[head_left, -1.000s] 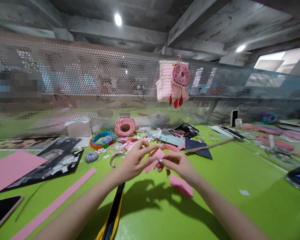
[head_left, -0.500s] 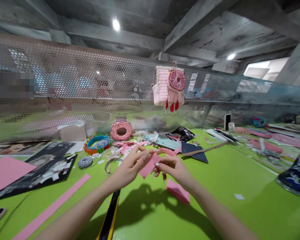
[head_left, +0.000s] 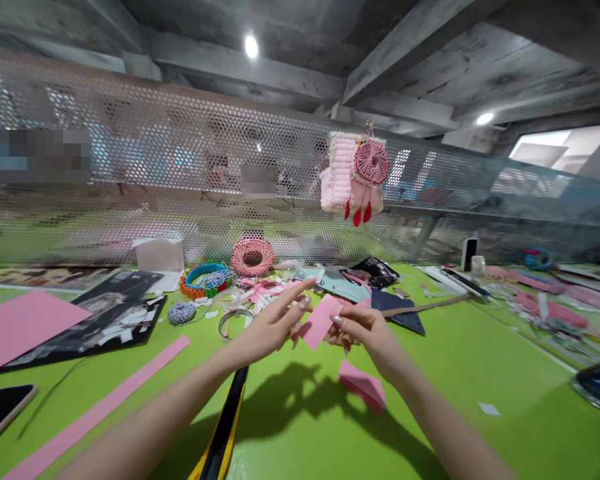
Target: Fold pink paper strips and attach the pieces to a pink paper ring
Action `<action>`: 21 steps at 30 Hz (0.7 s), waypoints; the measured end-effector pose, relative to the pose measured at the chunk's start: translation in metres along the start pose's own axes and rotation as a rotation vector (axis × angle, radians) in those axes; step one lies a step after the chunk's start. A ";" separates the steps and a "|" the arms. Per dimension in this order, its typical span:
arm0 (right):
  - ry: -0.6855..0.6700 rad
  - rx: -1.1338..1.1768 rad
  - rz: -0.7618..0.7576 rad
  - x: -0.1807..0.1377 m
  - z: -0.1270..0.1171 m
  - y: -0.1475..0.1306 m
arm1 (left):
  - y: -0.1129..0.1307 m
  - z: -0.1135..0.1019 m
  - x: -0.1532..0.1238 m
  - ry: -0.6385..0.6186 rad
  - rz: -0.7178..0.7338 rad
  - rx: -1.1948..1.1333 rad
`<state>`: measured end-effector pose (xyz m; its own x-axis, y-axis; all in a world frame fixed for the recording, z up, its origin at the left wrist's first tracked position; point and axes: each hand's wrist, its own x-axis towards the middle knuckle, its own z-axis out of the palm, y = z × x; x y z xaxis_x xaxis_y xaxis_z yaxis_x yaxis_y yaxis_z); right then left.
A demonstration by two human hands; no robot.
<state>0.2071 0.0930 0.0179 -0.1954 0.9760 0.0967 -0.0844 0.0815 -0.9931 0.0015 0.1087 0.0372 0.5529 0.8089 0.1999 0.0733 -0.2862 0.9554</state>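
Note:
Above a green table (head_left: 455, 373), my right hand (head_left: 363, 331) pinches a small pink paper piece (head_left: 321, 320) between thumb and fingers. My left hand (head_left: 271, 326) hovers just left of the paper with its fingers stretched out; the fingertips are close to the paper's edge, and I cannot tell whether they touch it. Below my right wrist a small stack of pink paper pieces (head_left: 363, 387) lies on the table.
A long pink strip (head_left: 100, 410), a pink sheet (head_left: 20, 327), a phone (head_left: 0, 410) and dark printed sheets (head_left: 105, 317) lie at left. A yellow-black tool (head_left: 225, 430) is under my left arm. Woven rings (head_left: 253, 257) and scraps sit by the perforated metal screen (head_left: 180, 173), where a pink woven ornament (head_left: 355, 173) hangs.
My left hand has let go of the pink paper and its fingers have opened out. My right hand still holds the piece, now tilted more upright.

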 end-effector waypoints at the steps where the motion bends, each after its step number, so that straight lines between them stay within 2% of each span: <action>1: 0.006 0.021 0.012 -0.001 -0.002 -0.001 | 0.000 -0.002 0.000 -0.039 0.004 0.012; 4: 0.021 0.096 0.050 -0.002 -0.006 -0.004 | 0.003 -0.007 -0.002 -0.195 0.093 0.063; 6: 0.025 0.140 0.067 -0.002 -0.008 -0.004 | 0.004 -0.008 -0.003 -0.233 0.196 0.104; 9: 0.004 0.172 0.084 -0.001 -0.007 -0.003 | 0.004 -0.007 -0.002 -0.168 0.264 0.146; 13: -0.066 0.176 0.101 0.000 -0.003 0.001 | 0.001 -0.005 0.001 -0.077 0.246 0.149; 21: -0.166 0.121 0.087 0.000 0.004 0.016 | -0.002 -0.002 0.002 -0.029 0.198 0.137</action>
<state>0.2022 0.0939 0.0022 -0.3641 0.9308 0.0308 -0.1748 -0.0358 -0.9840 0.0004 0.1120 0.0365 0.5913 0.7156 0.3719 0.0723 -0.5063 0.8593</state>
